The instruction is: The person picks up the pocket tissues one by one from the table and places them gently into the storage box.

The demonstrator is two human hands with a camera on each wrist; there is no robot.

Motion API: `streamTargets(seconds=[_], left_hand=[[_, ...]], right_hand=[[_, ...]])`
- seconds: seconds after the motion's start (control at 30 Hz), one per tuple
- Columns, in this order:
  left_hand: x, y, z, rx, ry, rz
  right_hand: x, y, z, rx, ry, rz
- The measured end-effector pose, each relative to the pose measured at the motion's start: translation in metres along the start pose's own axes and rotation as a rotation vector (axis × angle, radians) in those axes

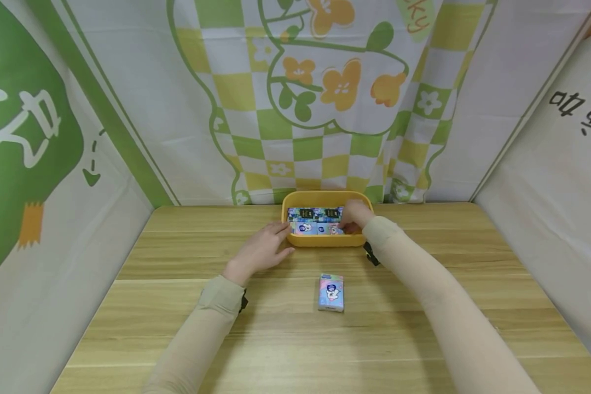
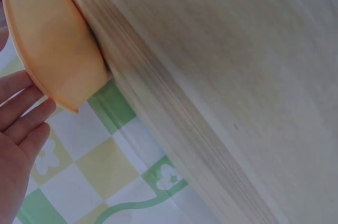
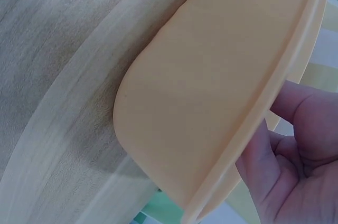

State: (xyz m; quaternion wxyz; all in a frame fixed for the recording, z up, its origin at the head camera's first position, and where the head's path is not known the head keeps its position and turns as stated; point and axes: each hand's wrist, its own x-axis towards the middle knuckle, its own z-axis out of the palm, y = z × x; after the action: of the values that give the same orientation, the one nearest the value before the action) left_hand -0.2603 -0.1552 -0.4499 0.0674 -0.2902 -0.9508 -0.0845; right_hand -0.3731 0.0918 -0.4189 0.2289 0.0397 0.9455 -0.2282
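A yellow plastic basket (image 1: 327, 241) stands near the back edge of the wooden table. Inside it lie dark patterned small boxes (image 1: 307, 214) at the back and light blue cartoon-printed small boxes (image 1: 305, 229) in front. My left hand (image 1: 262, 247) touches the basket's left end, its fingers fairly straight on the rim in the left wrist view. Over the right end, my right hand (image 1: 355, 214) reaches in with bent fingers beside the boxes. The basket wall hides its fingertips in the right wrist view, so any grip is unseen. Another cartoon-printed small box (image 1: 331, 293) lies on the table before the basket.
The wooden table (image 1: 285, 350) stretches toward me. A checkered green, yellow and white curtain (image 1: 320, 158) hangs right behind the basket. Printed white cloth walls (image 1: 546, 180) close off both sides.
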Motion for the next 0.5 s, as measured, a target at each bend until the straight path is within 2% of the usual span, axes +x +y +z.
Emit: streamTargets(seconds=[0.5], left_hand=[[-0.0011, 0.0024, -0.0030, -0.011, 0.004, 0.003]], right_hand=[[-0.0031, 0.0008, -0.0025, -0.007, 0.001, -0.007]])
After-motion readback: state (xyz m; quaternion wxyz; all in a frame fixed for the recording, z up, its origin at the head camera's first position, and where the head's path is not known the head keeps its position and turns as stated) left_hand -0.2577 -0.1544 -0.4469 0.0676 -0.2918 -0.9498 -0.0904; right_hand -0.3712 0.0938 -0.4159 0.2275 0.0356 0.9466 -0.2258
